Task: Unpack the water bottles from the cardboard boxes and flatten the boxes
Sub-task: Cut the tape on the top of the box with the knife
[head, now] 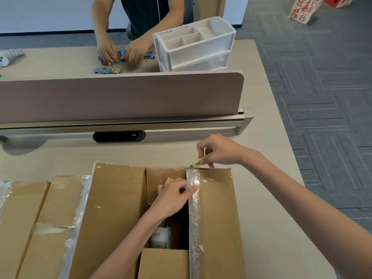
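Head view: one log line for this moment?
left hand: grips flap edge | right hand: holds cutter at box far edge | bottle: in box

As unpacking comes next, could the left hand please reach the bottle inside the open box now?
Probably yes: the box gapes open above the bottle, though the left hand grips the taped flap.

We look across a pale wood-grain desk (267, 137) to a metal rail (181, 122) carrying a dusty-pink divider panel (120, 95) with a rounded corner, beyond it a second pale desk (50, 65) and a white wall (50, 13), with grey patterned carpet tiles (322, 97) on our right.
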